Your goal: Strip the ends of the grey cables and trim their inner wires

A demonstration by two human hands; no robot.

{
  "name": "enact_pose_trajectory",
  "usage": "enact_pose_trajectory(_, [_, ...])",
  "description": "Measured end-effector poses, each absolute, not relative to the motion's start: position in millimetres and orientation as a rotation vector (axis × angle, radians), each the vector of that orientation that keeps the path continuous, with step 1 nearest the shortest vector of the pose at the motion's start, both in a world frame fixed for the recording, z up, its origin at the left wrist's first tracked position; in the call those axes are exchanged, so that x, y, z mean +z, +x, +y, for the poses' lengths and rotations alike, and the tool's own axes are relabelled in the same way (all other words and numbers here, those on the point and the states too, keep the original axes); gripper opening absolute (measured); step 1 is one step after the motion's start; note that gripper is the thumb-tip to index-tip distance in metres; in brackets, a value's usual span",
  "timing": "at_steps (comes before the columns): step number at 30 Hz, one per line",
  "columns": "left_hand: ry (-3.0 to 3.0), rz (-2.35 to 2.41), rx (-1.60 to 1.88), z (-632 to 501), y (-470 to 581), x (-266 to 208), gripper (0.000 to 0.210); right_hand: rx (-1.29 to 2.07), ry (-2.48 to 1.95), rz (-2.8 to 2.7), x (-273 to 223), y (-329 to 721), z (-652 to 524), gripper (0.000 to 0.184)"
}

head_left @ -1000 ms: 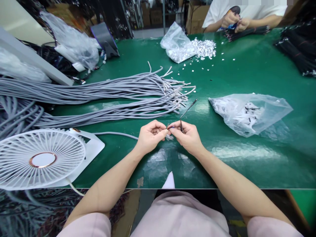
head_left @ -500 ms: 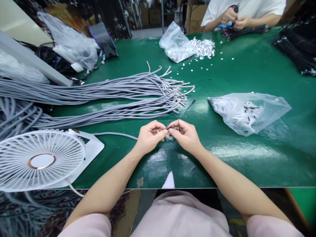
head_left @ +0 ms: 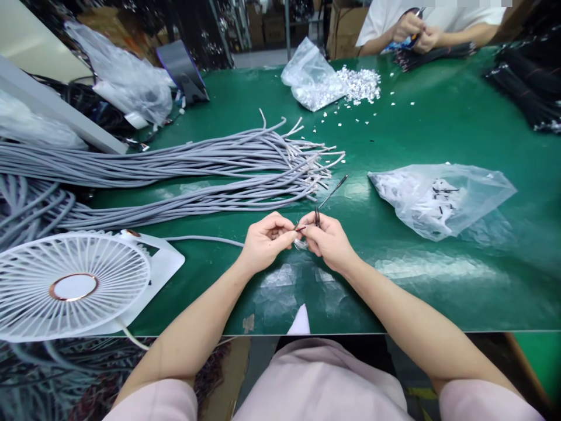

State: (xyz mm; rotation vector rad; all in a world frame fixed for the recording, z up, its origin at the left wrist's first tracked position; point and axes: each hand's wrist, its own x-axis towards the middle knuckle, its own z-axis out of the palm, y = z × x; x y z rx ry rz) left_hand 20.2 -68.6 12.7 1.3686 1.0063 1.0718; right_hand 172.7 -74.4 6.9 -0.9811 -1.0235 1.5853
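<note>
My left hand (head_left: 269, 241) is closed in a pinch on the stripped end of a grey cable (head_left: 210, 238), whose thin dark and red wires (head_left: 300, 228) show at the fingertips. Fine silvery strands (head_left: 300, 244) hang below, between the two hands. My right hand (head_left: 326, 238) is closed, its fingertips against the wires. Held in it is a dark two-pronged metal tool, apparently tweezers (head_left: 317, 217), its prongs standing up past the fingers; the rest is hidden. Just beyond lies a thin pen-like metal tool (head_left: 333, 190) on the green table.
Bundles of grey cables (head_left: 197, 155) lie at the left, behind a white fan (head_left: 79, 283). To the right is a plastic bag of white pieces (head_left: 442, 199). Farther back are a bag (head_left: 313, 79) and scattered small shiny bits (head_left: 362, 85). A co-worker's hands (head_left: 416, 32) work opposite.
My right hand has turned slightly, so the tweezers' prongs stand more upright and the red wire shows more clearly. My left hand stays almost in place.
</note>
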Motion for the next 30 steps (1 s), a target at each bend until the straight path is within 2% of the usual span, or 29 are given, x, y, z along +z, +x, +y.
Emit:
enact_pose_trajectory(5, [1.447,0.867,1.089,-65.9,16.1,11.1,0.017,1.743,-0.924,-0.884,8.9,171.8,-73.7,0.013])
enact_pose_trajectory(10, [1.499,0.815,1.022,-63.8,11.0,11.0,0.013,1.741,-0.938,-0.877,9.7,172.0,-74.0,0.014])
enact_pose_trajectory(16, [1.6,0.787,0.936,-63.3,5.6,15.9,0.022,1.687,-0.97,-0.987,11.0,171.3,-76.6,0.016])
enact_pose_trajectory(22, [1.717,0.951,0.83,-69.9,11.4,26.1,0.02,1.525,-1.024,-1.167,9.0,171.8,-78.3,0.014])
enact_pose_trajectory(26, [1.956,1.264,0.879,-73.1,14.3,29.7,0.01,1.314,-1.085,-1.332,7.7,174.3,-78.0,0.013])
enact_pose_trajectory(30, [2.121,1.406,0.713,-68.2,9.8,30.2,0.021,1.216,-1.115,-1.405,8.1,176.7,-76.8,0.013])
